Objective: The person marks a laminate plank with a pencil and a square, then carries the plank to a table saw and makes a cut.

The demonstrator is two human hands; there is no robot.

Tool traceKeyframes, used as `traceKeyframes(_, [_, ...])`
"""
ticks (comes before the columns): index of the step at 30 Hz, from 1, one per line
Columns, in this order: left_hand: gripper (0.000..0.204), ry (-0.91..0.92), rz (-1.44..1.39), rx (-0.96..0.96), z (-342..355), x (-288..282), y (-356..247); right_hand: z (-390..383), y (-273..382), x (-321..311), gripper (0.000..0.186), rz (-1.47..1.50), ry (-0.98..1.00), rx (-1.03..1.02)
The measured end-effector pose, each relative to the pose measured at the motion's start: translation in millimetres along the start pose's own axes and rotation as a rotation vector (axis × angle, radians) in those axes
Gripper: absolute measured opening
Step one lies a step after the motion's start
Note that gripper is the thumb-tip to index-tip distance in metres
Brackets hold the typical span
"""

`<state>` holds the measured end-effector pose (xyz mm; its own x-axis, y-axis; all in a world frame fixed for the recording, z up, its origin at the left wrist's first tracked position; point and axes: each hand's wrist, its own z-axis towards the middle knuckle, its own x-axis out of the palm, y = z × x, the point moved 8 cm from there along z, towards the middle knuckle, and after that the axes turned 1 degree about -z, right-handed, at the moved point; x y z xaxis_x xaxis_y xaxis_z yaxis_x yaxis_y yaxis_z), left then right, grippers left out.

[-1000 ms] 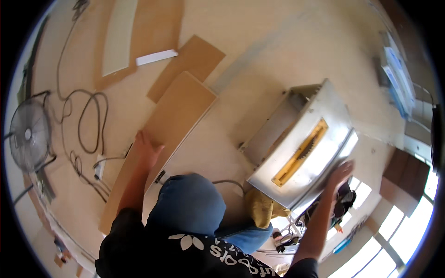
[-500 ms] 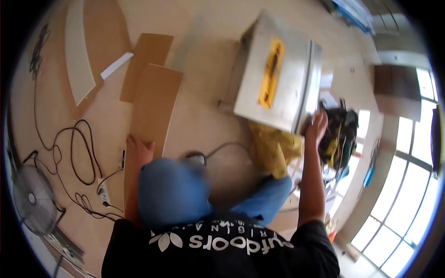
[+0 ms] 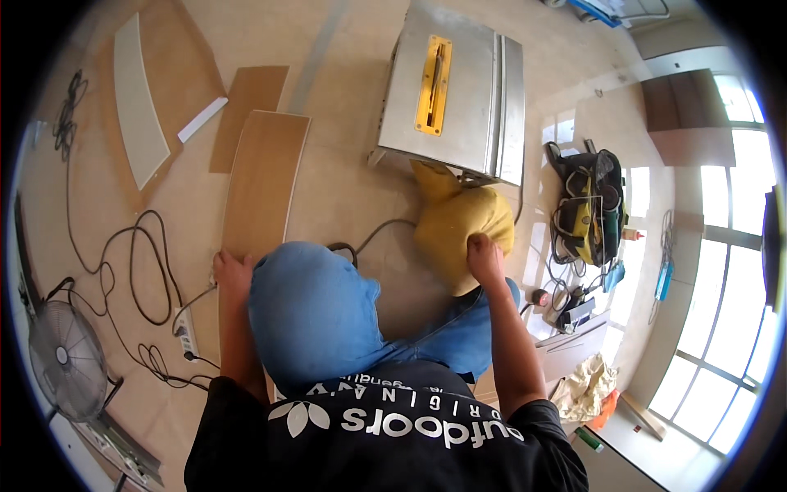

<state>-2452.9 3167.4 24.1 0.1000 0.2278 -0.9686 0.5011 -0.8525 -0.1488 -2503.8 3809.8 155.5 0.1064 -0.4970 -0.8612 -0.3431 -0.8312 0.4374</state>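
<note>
My left hand [image 3: 234, 271] rests on the left edge of a long brown board [image 3: 266, 164] beside my left knee, its fingers spread and holding nothing that I can see. A yellow cloth bag [image 3: 459, 225] bulges out under the near side of a metal table saw [image 3: 471, 90], which has a yellow insert [image 3: 433, 86] around its blade slot. My right hand [image 3: 485, 258] is in front of this bag, fingers curled together; whether they pinch the cloth is hidden.
Left are looping black cables [image 3: 135, 271], a power strip [image 3: 186, 332] and a floor fan [image 3: 65, 353]. More cut boards [image 3: 139, 98] lie at the far left. An open tool bag [image 3: 594, 205] and crumpled cloth [image 3: 586, 389] are on the right, before tall windows.
My right hand has left the saw's right edge and come nearer to me, over the yellow bag. My left hand has slid slightly nearer along the board. The view has shifted.
</note>
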Motion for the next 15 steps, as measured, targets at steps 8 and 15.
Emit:
traceKeyframes(8, [0.073,-0.001,-0.034,-0.095,-2,-30,-18,-9,34,-18,0.020,-0.016,0.012,-0.035])
traceKeyframes(15, [0.075,0.011,-0.146,-0.094,10,-31,-6,-56,36,-49,0.029,0.291,-0.087,-0.024])
